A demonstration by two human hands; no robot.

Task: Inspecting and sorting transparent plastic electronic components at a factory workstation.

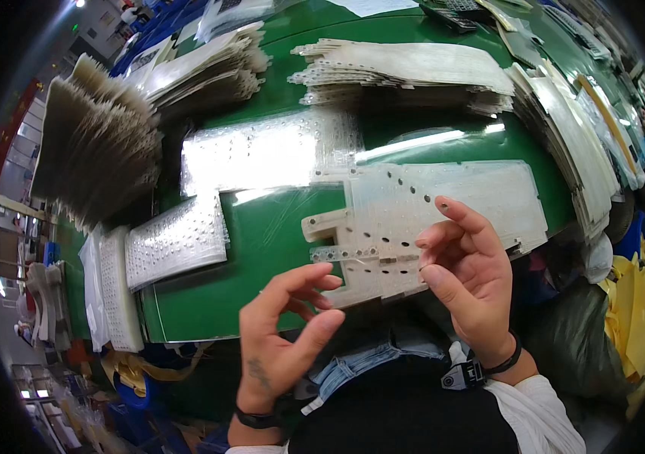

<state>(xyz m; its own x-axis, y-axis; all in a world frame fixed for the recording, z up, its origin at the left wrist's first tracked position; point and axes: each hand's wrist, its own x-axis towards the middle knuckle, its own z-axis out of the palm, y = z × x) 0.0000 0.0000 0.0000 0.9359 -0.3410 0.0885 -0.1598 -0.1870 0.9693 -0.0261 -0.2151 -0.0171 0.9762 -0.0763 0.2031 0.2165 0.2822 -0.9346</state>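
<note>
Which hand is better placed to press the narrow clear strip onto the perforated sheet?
Probably the right hand: its fingertips already touch the perforated sheet at the end of the narrow clear strip. The left hand hangs just below the strip, fingers curled and apart from it.

A: Table (pixel 262 250) colour?
B: Glossy green w/ white glare streaks. Sheet (pixel 443 208) on it is milky, see-through, dotted w/ dark round holes.
A: The other sheets?
B: Silvery one (pixel 262 151), rows of tiny pale dots. Stacks (pixel 413 68) off-white. Fanned pile (pixel 96 144) grey-beige.
A: Wrists?
B: Black bands, both. Yellow cloth (pixel 640 303) at right.
</note>
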